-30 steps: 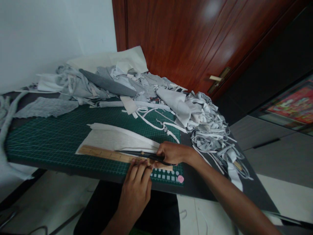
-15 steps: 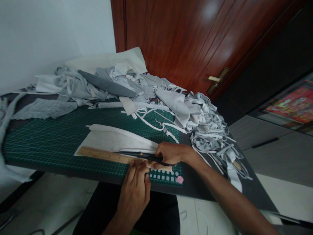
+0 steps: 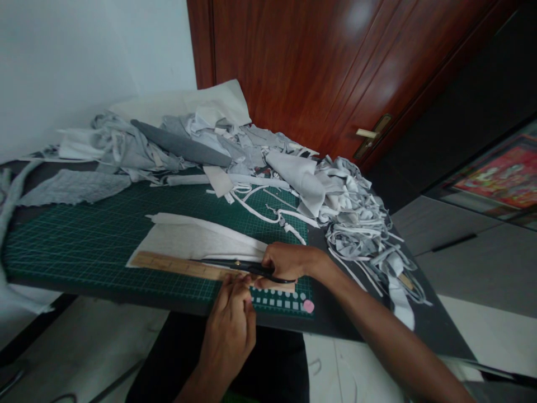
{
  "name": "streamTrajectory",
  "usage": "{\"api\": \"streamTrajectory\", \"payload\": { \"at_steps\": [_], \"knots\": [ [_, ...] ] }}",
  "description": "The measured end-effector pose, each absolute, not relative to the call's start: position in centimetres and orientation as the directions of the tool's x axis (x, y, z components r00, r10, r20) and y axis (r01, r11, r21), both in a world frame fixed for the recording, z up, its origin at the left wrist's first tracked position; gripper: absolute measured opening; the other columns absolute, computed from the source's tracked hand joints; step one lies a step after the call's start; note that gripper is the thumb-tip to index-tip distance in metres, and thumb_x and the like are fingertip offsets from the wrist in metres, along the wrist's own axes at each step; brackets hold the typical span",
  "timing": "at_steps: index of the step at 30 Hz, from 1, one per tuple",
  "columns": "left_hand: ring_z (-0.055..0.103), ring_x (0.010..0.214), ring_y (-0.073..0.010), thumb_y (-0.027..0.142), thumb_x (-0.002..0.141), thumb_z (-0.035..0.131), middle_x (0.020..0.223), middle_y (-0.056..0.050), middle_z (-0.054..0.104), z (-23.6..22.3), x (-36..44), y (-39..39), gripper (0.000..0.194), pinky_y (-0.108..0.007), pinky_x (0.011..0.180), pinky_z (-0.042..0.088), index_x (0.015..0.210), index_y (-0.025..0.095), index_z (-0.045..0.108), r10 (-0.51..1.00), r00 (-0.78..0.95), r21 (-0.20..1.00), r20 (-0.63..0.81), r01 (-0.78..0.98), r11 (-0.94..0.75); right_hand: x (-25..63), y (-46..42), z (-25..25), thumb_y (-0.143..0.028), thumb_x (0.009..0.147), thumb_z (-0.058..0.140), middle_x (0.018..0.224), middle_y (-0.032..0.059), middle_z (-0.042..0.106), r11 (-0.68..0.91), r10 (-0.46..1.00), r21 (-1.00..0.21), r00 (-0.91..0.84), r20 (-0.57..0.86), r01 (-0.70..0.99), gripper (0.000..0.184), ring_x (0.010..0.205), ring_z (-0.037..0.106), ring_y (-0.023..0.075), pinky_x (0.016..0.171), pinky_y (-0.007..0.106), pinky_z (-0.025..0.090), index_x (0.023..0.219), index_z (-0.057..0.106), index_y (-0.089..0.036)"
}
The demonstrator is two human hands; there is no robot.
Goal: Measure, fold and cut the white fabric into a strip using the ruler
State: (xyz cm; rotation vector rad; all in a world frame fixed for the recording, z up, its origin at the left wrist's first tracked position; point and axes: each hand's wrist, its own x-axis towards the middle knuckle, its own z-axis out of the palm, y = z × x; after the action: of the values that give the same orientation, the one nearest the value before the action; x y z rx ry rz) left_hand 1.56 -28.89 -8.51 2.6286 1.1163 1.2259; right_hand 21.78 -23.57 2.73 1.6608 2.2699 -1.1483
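My right hand (image 3: 285, 262) is closed around the handles of black scissors (image 3: 247, 268). Their blades point left along the upper edge of a wooden ruler (image 3: 180, 265), beside a pale, off-white piece of fabric (image 3: 193, 238). Part of that fabric lies under the ruler. Just below the scissors, my left hand (image 3: 232, 313) holds the ruler near its right half, its fingers close together and bent at the tips. Whether the blades are fully closed is hard to make out. The fabric's right end is hidden by my right hand.
A green cutting mat (image 3: 92, 235) covers much of the dark table (image 3: 344, 319). Grey and white fabric scraps (image 3: 130, 140) are heaped along the back, with more tangled strips (image 3: 356, 224) at the right. A pink round piece (image 3: 309, 306) lies at the mat's corner.
My right hand and the scissors have shifted slightly left along the ruler. My left hand stays at the ruler with its fingers a little changed.
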Motion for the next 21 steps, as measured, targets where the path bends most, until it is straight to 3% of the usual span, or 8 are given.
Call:
{"api": "streamTrajectory", "payload": {
  "at_steps": [9, 16, 21],
  "knots": [
    [0.062, 0.130, -0.0333, 0.018, 0.101, 0.042, 0.125, -0.015, 0.070, -8.7, 1.5, -29.0, 0.031, -0.048, 0.101, 0.057, 0.130, 0.013, 0.052, 0.641, 0.435, 0.323, 0.632, 0.604, -0.729, 21.3, -23.2, 2.7, -0.032, 0.085, 0.072, 0.050, -0.0066, 0.045, 0.172, 0.777, -0.510, -0.434, -0.456, 0.843, 0.036, 0.050, 0.037, 0.0070, 0.047, 0.022, 0.025, 0.058, 0.057, -0.015],
    [0.063, 0.127, -0.0303, 0.014, 0.099, 0.043, 0.122, -0.014, 0.071, -7.7, 1.6, -29.0, 0.033, -0.046, 0.103, 0.056, 0.131, 0.012, 0.052, 0.626, 0.446, 0.327, 0.640, 0.579, -0.747, 21.0, -22.8, 3.0, -0.018, 0.083, 0.068, 0.051, -0.0057, 0.048, 0.212, 0.761, -0.469, -0.446, -0.472, 0.858, 0.025, 0.052, 0.045, 0.0093, 0.047, 0.022, 0.027, 0.060, 0.058, -0.015],
    [0.061, 0.128, -0.0312, 0.014, 0.099, 0.043, 0.122, -0.014, 0.071, -7.6, 1.6, -29.0, 0.033, -0.046, 0.102, 0.056, 0.131, 0.011, 0.052, 0.618, 0.460, 0.307, 0.637, 0.585, -0.751, 20.6, -22.9, 3.5, -0.023, 0.085, 0.070, 0.049, -0.0060, 0.049, 0.158, 0.764, -0.470, -0.409, -0.499, 0.868, 0.026, 0.049, 0.049, 0.0094, 0.048, 0.021, 0.030, 0.063, 0.061, -0.014]
  ]
}}
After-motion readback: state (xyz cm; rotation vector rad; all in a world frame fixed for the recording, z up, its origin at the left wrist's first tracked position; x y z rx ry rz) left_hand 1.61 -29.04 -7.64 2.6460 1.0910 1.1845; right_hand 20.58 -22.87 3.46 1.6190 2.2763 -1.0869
